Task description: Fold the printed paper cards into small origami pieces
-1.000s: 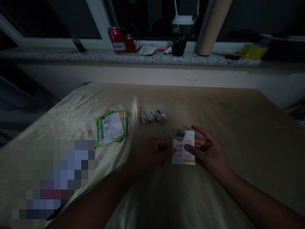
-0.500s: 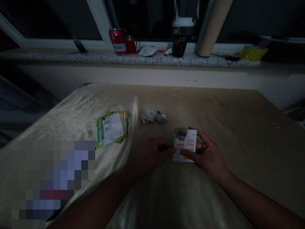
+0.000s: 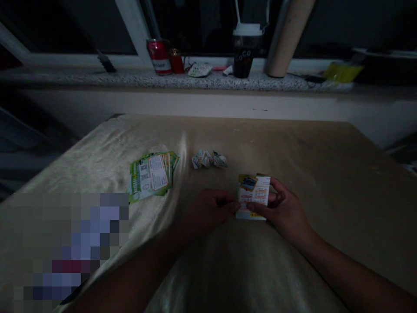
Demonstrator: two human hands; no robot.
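Between my hands is a folded printed leaflet, white with green edges, orange lines and a dark picture at its top left. My right hand grips its right side, thumb on the front and fingers behind. My left hand pinches the lower left edge between thumb and fingers. A fanned pile of green and white leaflets lies on the table to the left. Beyond my hands sit several crumpled paper pieces in a short row.
A cream cloth covers the table. On the stone windowsill stand a red can, a small red jar, a dark lidded cup, a cardboard tube and a yellow packet. A blurred-out patch hides the table's lower left.
The view has shifted slightly, so the background sits a little further left. Both hands keep their hold on the leaflet, which has hardly moved.
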